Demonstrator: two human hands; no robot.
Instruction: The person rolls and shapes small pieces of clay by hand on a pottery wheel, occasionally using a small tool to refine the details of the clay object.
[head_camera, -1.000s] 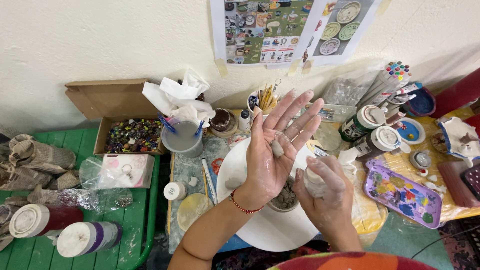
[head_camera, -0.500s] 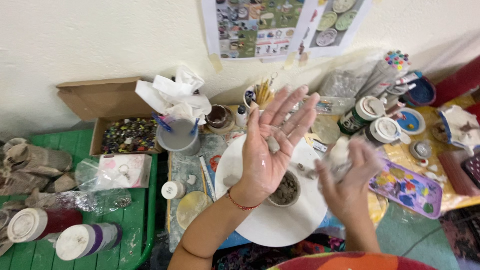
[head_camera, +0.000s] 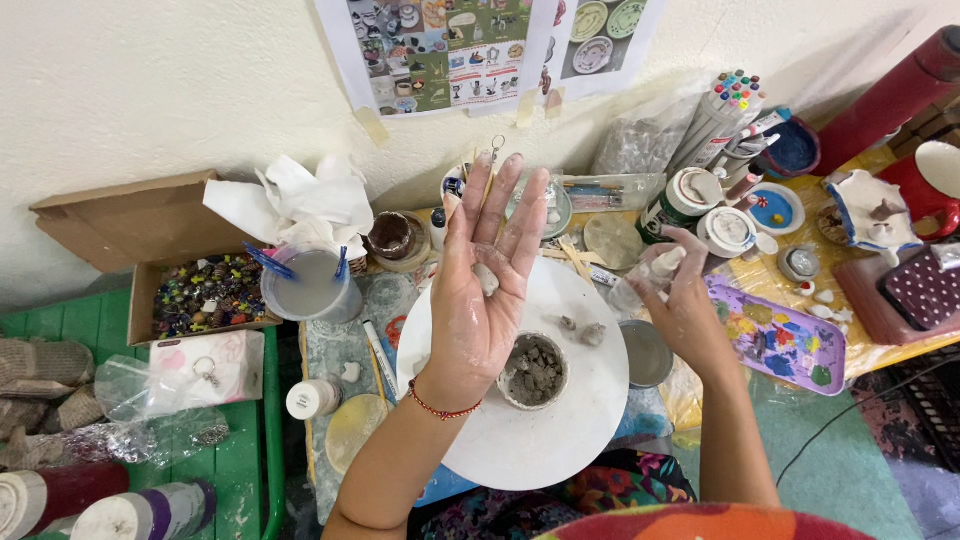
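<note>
Your left hand's fingers (head_camera: 497, 205) are stretched flat and apart, palm up, with a small lump of grey clay (head_camera: 486, 280) resting loose at the base of the middle fingers; nothing clamps it. Your left hand (head_camera: 482, 300) hovers over the white turntable (head_camera: 560, 440), slick with wet clay. Your right hand (head_camera: 684, 305) is out at three o'clock from the turntable, its fingers closed round a clear spray bottle (head_camera: 645, 278) just off the rim, nozzle toward eleven o'clock.

The judgement here is that you are about to dampen the lump. Keep the palm level so the clay does not roll off toward the small bowl of grey clay (head_camera: 533, 370) sitting near the turntable's centre. Bring the nozzle close to the lump and give one light mist rather than a soak; too much water will likely turn so small a piece to slip. Mind the two clay scraps (head_camera: 582, 331) at one o'clock from the bowl, and the cup of cloudy water (head_camera: 312, 285) at ten o'clock, which is near your elbow's path. The paint palette (head_camera: 775, 340) lies just beside your right wrist at three o'clock; keep the spray off it.
</note>
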